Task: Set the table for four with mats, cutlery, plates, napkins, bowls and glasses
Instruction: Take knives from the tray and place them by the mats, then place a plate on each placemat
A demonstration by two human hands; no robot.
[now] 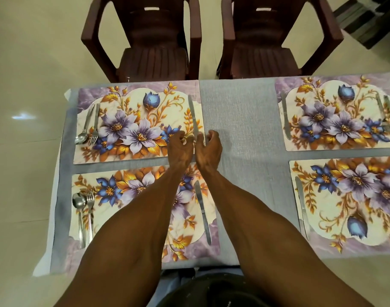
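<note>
I have both hands out over the far left mat [132, 122], flanking the handle end of its knife [193, 117]. The knife lies along the mat's right edge, its long axis running away from me toward the chairs [145, 38], blade far, handle near, and that handle ends right between my hands. My left hand [181, 149] sits just left of the handle, over the mat; my right hand [208, 151] sits just right of it, over the bare cloth of the counter [238, 120]. The right looks marginally nearer, its thumb close beside or touching the handle tip; I cannot tell which. Neither grip has hold of anything: fingers on both are loosely curled, palms turned inward toward each other. As I judge it, any nudge to straighten the knife would go sideways across that axis. Cutlery is down on all four mats; no plates, napkins, bowls or glasses show yet.
</note>
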